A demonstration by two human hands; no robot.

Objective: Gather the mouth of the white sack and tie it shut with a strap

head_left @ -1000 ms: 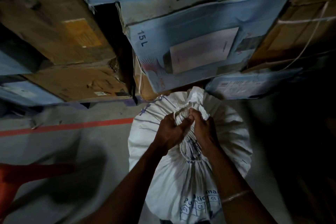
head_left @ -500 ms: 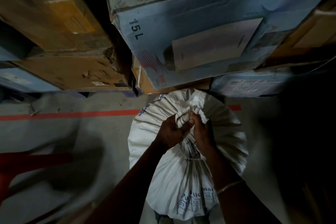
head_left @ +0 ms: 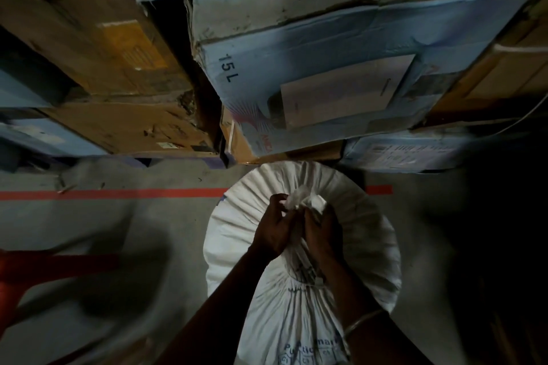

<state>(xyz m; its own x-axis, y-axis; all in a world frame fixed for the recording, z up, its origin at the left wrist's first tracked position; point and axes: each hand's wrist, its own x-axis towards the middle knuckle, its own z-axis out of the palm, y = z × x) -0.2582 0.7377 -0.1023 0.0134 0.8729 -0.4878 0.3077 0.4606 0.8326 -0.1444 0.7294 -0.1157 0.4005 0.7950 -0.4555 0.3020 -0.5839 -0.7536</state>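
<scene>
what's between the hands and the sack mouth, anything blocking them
Nothing visible. The left hand and right hand are both already closed on the gathered mouth of the white sack. The cardboard boxes stand behind it, clear of the hands. No strap is discernible.

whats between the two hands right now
In the head view, the bunched mouth of the white sack sits between the left hand and right hand, both gripping it.

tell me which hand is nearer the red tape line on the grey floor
Left. The left hand grips the gathered mouth of the white woven sack on the side facing the red tape line; the right hand sits beside it, farther away.
</scene>
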